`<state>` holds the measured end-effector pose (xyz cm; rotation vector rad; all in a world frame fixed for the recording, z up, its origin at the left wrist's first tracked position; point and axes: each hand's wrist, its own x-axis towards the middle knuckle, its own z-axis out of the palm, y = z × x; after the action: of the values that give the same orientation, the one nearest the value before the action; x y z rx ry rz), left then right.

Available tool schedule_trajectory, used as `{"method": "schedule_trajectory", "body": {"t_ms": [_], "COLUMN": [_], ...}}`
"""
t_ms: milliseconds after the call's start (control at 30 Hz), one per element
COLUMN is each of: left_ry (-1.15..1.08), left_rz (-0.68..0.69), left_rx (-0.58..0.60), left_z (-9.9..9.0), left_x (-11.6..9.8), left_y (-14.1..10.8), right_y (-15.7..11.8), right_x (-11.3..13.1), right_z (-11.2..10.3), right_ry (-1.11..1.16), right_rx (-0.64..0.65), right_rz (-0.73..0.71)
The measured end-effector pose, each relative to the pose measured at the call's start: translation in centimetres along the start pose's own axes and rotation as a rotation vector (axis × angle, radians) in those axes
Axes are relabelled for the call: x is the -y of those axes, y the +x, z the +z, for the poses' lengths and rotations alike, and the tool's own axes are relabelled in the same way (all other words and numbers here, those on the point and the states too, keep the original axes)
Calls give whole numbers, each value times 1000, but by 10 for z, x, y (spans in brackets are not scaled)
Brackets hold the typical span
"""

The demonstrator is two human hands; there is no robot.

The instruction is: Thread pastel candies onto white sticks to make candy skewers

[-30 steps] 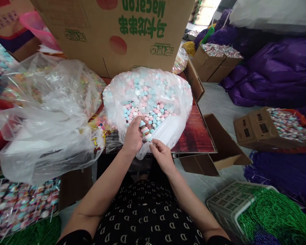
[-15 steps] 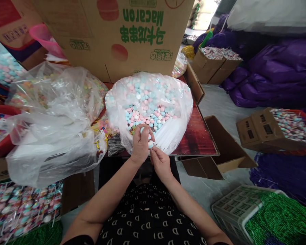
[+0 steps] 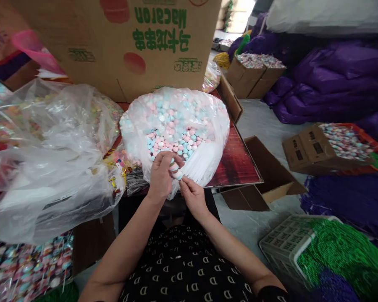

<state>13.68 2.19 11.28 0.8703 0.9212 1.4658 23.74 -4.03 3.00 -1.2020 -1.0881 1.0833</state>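
Note:
My left hand is curled around a short stack of round candies in pink, white and pale blue. At the lower end of that stack, the fingertips of my right hand are pinched together. Whatever they grip is too small to make out. Both hands are over the near edge of an open clear plastic bag. Loose pink, blue and white candies fill the bag, and a bundle of white sticks lies at its front right.
A large cardboard box stands behind the bag on the red table. To the left are crumpled plastic bags and a bundle of thin twist ties. An open carton and a crate are on the floor at right.
The view has shifted, so the scene sits a little further left. Around the candies, the left fingers have turned, and more of the stack shows. The right hand stays pinched at its lower end.

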Motion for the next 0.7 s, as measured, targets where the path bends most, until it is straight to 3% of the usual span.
{"method": "schedule_trajectory", "body": {"t_ms": [200,367,433,567,700], "left_ry": [-11,70,118,115,152], "left_rz": [48,83,37,-42,-27], "left_rx": [-88,-123,-75,36,1], "left_z": [5,10,10,0,-17], "left_x": [5,16,22,36,40], "left_y": [-1,-2,-7,-14,-7], "right_y": [-2,-1,0,4,14], "right_x": [2,11,15,15,9], "right_z": [4,1,-5,-42,-106], "right_ry": [56,35,5,-139,-516], "right_rx": [187,209,196,43,-335], "right_rz": [30,3,-22,-89,-132]}}
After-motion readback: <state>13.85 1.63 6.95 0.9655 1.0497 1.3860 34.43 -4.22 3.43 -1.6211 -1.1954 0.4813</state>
